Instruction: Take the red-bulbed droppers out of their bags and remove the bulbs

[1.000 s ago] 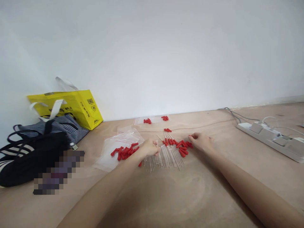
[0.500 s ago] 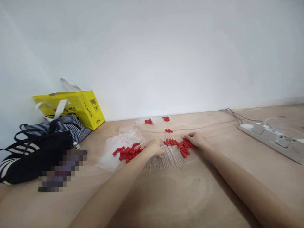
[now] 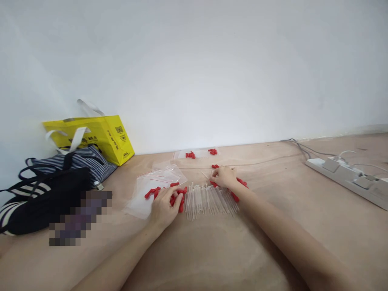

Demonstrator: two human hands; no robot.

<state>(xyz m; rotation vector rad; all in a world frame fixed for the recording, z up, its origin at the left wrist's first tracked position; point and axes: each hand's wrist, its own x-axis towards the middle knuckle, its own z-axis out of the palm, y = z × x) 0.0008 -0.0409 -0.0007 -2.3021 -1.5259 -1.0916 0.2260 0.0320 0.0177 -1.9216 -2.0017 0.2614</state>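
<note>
My left hand (image 3: 165,206) rests at the pile of red rubber bulbs (image 3: 150,192) on the left, thumb and fingers apart around several of them. Right of it lies a row of thin clear dropper tubes (image 3: 209,200), side by side on the table. My right hand (image 3: 224,177) is over the far ends of these tubes, its fingers curled down among more red bulbs (image 3: 235,197). The hand covers part of this group, and whatever its fingertips hold is hidden. Just beyond that hand a couple of red bulbs (image 3: 215,166) show.
Clear plastic bags (image 3: 138,202) lie under and behind the left pile. Near the wall, a flat clear bag (image 3: 201,153) carries two small red clusters. A yellow bag (image 3: 118,139), a striped bag (image 3: 87,161) and a black bag (image 3: 60,198) stand left. At right lies a power strip (image 3: 348,178).
My left hand has moved from over the tubes leftward to the bulb pile. My right hand has shifted left, from the right edge of the bulbs to over the tubes' far ends.
</note>
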